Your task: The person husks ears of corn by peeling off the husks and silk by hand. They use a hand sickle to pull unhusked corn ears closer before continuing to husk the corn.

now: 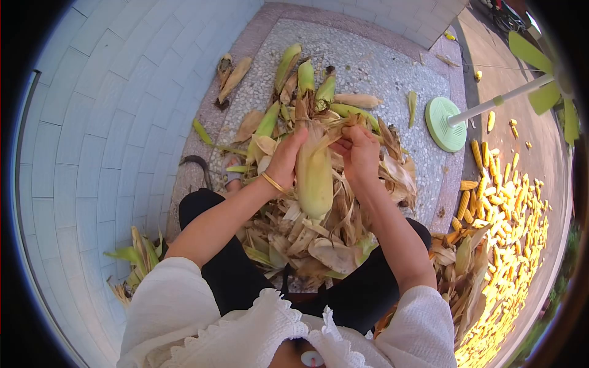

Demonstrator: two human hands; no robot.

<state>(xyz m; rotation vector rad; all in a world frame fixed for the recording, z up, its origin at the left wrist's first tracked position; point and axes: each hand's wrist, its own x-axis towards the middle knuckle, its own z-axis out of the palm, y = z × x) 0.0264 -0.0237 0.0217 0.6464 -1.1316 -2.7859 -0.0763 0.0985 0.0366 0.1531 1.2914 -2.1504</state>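
Note:
An ear of corn in its pale green-yellow husk hangs between my hands, its stem end toward me and its dry brown tip away. My left hand is closed around its left side, a gold bangle at the wrist. With fingers pinched, my right hand grips the dry husk leaves near the tip and spreads them to the right. Just beyond lie several unhusked ears, green with brown tips. Loose dry husks are heaped below, between my knees.
Husked yellow cobs spread over the ground at the right, beside more husks. A green fan stands near the slab's right edge. A tiled wall runs along the left. Green husk leaves lie at its foot.

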